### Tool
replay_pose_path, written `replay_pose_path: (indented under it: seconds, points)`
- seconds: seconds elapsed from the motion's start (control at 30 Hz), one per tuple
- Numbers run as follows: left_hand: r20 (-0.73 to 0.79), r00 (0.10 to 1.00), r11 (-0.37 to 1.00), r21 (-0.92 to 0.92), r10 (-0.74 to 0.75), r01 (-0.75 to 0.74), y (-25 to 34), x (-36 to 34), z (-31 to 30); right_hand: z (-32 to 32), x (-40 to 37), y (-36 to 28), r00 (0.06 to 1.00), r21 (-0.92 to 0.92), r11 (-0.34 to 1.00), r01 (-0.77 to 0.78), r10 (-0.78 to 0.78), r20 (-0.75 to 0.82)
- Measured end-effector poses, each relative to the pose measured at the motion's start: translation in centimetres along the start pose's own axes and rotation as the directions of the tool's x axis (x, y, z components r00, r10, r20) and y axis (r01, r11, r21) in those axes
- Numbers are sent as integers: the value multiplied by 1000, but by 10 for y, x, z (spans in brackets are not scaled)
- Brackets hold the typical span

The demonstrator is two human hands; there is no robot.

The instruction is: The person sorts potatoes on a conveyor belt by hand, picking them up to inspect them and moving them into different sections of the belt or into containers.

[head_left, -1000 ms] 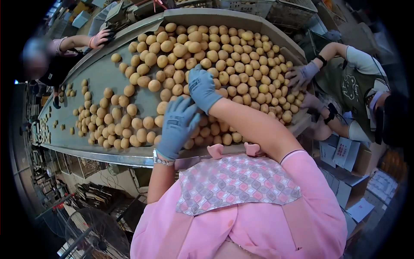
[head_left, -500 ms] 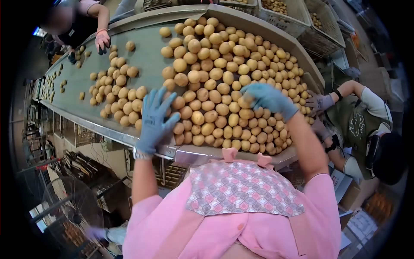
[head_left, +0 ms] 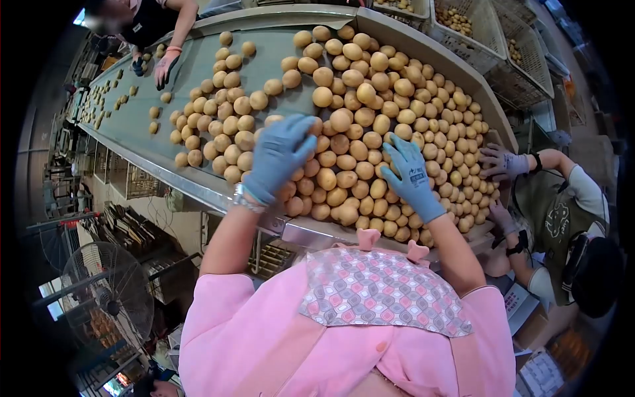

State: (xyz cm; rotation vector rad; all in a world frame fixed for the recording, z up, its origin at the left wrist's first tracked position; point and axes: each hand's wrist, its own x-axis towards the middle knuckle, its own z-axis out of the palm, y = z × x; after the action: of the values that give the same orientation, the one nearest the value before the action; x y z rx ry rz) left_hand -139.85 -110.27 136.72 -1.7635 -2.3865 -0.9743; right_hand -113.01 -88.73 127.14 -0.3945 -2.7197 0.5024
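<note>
A dense heap of round, yellow-brown potatoes (head_left: 360, 142) covers the near right part of the green conveyor belt (head_left: 198, 66). My left hand (head_left: 281, 159), in a blue-grey glove, lies over the left side of this heap. Its fingers point right and curve slightly, with the thumb apart; potatoes under the palm are hidden. Farther right, my right hand (head_left: 411, 175) wears a matching glove and rests on the potatoes with its fingers spread. Neither hand shows a potato gripped in it. A looser group of potatoes (head_left: 221, 116) lies on the belt to the left.
A metal rail (head_left: 198, 192) edges the belt on my side. Across the belt, a co-worker's gloved hand (head_left: 167, 68) hangs near scattered potatoes. At right, another co-worker's hand (head_left: 506, 163) touches the heap's edge. Plastic crates (head_left: 466, 33) stand behind; a fan (head_left: 109, 291) is at lower left.
My left hand has moved right, from the belt's near edge onto the heap. My right hand has lowered and spread its fingers. The loose potatoes appear farther right in view, which has also shifted.
</note>
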Motion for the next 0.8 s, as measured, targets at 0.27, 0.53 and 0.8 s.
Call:
replay_pose_path:
  seconds: [0.27, 0.53, 0.8]
  points:
    - [153, 988, 974, 227, -38, 2, -10, 4, 44, -15, 0, -46, 985, -132, 983, 128, -111, 131]
    - [232, 957, 977, -81, -173, 196, -16, 28, 24, -34, 17, -54, 987, 519, 840, -158, 153, 53]
    - [77, 995, 975, -217, 64, -46, 56, -10, -12, -30, 55, -97, 749, 765, -153, -625, 155, 644]
